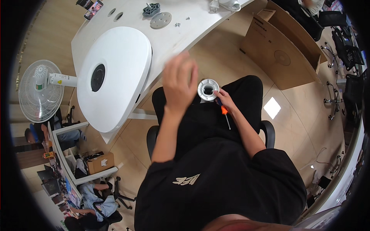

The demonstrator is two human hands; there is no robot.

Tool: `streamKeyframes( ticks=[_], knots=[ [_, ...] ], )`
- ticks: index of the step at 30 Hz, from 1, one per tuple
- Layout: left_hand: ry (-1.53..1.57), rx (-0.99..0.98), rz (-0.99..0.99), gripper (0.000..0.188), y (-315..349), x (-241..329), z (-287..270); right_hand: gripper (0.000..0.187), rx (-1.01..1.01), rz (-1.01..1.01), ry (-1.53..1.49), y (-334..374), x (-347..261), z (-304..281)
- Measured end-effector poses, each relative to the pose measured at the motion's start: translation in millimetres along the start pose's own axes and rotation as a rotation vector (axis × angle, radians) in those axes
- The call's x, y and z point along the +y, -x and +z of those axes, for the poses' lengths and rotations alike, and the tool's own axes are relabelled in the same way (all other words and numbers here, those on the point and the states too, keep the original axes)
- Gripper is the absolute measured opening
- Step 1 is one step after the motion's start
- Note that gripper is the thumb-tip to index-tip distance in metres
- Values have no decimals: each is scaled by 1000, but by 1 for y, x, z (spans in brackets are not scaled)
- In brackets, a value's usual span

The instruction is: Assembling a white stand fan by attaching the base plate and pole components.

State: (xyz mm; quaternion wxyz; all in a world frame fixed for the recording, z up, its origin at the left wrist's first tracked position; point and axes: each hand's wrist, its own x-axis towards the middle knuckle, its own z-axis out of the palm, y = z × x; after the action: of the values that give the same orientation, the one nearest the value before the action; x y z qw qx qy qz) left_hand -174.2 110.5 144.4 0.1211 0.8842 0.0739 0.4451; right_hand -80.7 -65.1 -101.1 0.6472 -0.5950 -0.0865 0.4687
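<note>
On my lap, a white round fan part (pixel 204 97) with a ribbed ring and dark hollow middle faces up. My right hand (pixel 226 100) grips its right side and also holds a screwdriver (pixel 224 110) with an orange and dark blue handle, its thin shaft pointing back toward me. Raised near the table's edge is my left hand (pixel 179 82), blurred by motion; its fingers look apart and nothing shows in them. Beyond it on the table (pixel 173 48) lie small screws (pixel 177 25), a round grey metal plate (pixel 160 20) and a grey star-shaped knob (pixel 151 10) with a bolt.
A large white rounded fan base (pixel 119 77) with a dark round centre covers the table's near left. Left of it stands a fan head (pixel 41 90). White parts (pixel 230 4) sit at the far edge. An open cardboard box (pixel 279 48) stands on the floor at right.
</note>
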Motion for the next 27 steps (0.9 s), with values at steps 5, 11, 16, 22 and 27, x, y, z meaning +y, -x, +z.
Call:
streamKeyframes(
  ticks=[5, 11, 16, 22, 27],
  knots=[
    [348, -275, -561, 20, 116, 21, 16, 28, 10, -84, -74, 30, -24, -1],
    [947, -409, -1335, 66, 172, 15, 34, 29, 46, -134, -50, 74, -76, 16],
    [1789, -492, -1663, 81, 146, 8, 51, 31, 49, -283, 59, 127, -119, 34],
    [1962, -453, -1599, 52, 105, 36, 83, 46, 110, -375, 309, 187, -147, 34],
    [2162, -846, -1328, 54, 60, 57, 76, 71, -85, -549, 560, 219, -155, -3]
  ],
)
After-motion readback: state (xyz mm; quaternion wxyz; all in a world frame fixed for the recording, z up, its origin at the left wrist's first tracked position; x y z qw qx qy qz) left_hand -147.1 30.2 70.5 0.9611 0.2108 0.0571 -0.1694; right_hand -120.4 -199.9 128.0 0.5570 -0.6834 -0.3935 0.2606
